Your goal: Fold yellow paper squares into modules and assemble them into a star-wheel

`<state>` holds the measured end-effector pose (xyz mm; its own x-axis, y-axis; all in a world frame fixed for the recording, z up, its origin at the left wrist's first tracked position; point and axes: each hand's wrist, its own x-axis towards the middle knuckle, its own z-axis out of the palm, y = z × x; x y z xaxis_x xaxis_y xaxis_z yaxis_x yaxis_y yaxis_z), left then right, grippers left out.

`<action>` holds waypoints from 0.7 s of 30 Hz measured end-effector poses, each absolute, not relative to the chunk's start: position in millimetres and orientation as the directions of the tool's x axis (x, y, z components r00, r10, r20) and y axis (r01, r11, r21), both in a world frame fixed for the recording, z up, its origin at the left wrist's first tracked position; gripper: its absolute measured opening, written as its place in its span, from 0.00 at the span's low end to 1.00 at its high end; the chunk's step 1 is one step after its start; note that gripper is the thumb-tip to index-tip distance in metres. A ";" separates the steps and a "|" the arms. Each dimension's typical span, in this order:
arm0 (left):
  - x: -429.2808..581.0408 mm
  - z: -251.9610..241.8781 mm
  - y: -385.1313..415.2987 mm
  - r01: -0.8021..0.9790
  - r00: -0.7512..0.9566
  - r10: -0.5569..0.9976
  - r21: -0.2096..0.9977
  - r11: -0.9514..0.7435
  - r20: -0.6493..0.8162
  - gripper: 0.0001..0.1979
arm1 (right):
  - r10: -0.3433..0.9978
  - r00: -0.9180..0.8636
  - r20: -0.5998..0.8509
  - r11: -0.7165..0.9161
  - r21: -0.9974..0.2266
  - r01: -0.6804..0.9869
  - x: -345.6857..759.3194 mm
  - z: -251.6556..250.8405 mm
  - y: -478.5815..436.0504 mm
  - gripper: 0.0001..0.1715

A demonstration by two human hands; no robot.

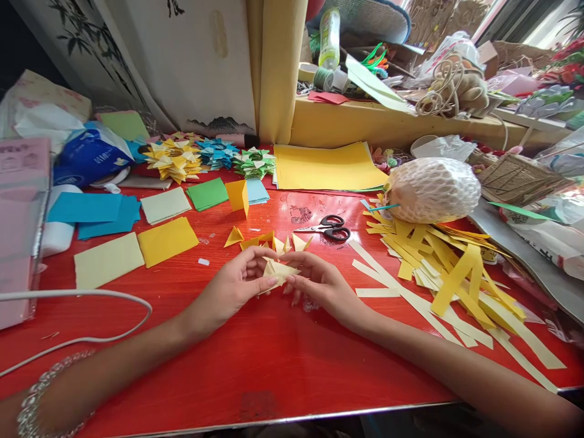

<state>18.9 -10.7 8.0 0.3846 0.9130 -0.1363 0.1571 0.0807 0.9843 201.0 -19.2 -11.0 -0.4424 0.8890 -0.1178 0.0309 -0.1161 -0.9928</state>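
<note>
Between both hands, a little above the red table, is a pale cream folded paper piece (279, 274) with pointed corners. My left hand (244, 277) pinches its left side between thumb and fingers. On its right side, my right hand (319, 280) grips it the same way, thumb in front. Just beyond the fingers lie several small folded paper triangles, orange-yellow ones (234, 236) and cream ones (301, 243). Black-handled scissors (335, 230) rest behind my right hand. A folded orange-yellow paper (238, 198) stands upright farther back.
Stacks of cut paper lie left: blue (86, 208), cream (109, 260), yellow (168, 241) and green (207, 194). Finished-looking folded stars (176, 159) and yellow sheets (328, 167) sit behind. Paper strips (456, 280) and a net-wrapped bundle (433, 190) occupy the right. A white cable (114, 295) curves at left.
</note>
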 end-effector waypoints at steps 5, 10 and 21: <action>16.2 3.5 -11.5 0.240 0.337 0.941 0.970 -0.047 -0.038 0.12 | 0.919 -0.390 -0.046 -0.082 -0.994 -0.074 199.4 -15.6 -18.3 0.12; 12.8 5.0 -11.0 0.310 0.301 0.953 0.947 -0.077 -0.021 0.10 | 0.937 -0.350 -0.004 -0.059 -0.988 -0.145 199.4 -16.0 -17.4 0.11; 15.1 3.2 -8.1 0.214 0.366 0.927 0.977 0.001 -0.081 0.13 | 0.952 -0.297 0.066 0.094 -0.992 0.081 202.9 -10.8 -17.6 0.06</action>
<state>15.1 -8.1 3.2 0.3659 0.9271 -0.0815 0.2140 0.0014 0.9768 202.9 -17.6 -10.8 -0.2974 0.9525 0.0657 0.0808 0.0937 -0.9923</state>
